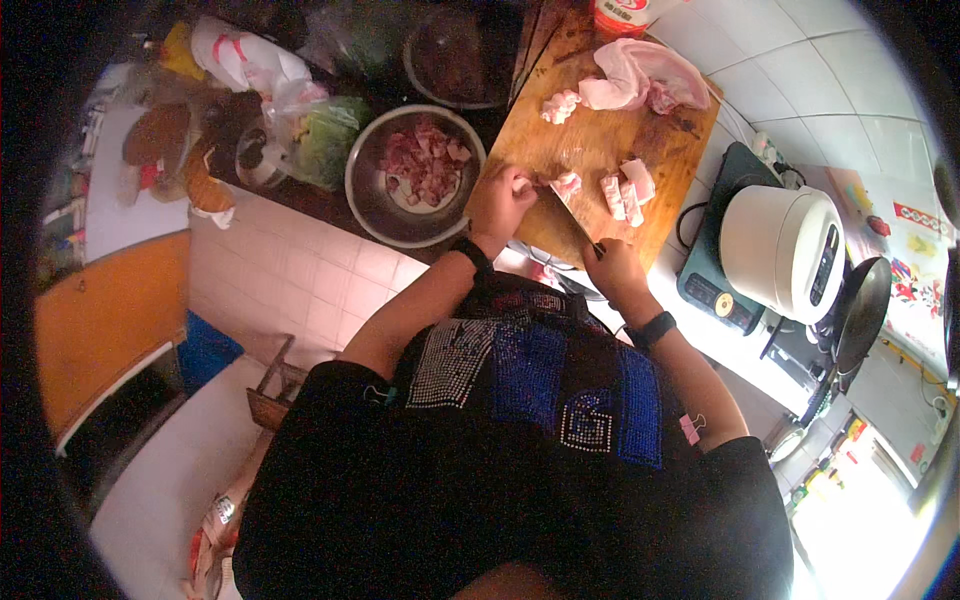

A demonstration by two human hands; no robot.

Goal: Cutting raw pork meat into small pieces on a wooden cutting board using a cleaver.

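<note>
My right hand (619, 268) is closed around the handle of a kitchen knife (576, 217). The blade slants across a wooden cutting board (540, 150), its far end against a small piece of raw meat (567, 184). Just left of that piece, at the board's edge, is my left hand (508, 196) with fingers curled; whether something is pinched in them is unclear. Cut strips of pale, fatty meat (628, 192) lie right of the blade. Farther back on the board rest a large slab with skin (645, 75) and a small lump of meat (560, 107).
Left of the board stands a steel bowl (366, 202) with cut meat; a dark pan (411, 64) is behind it. Bagged greens (330, 139) lie farther left. On the right, a white rice cooker (780, 247) sits on an induction cooktop (697, 255), beside the tiled wall (817, 82).
</note>
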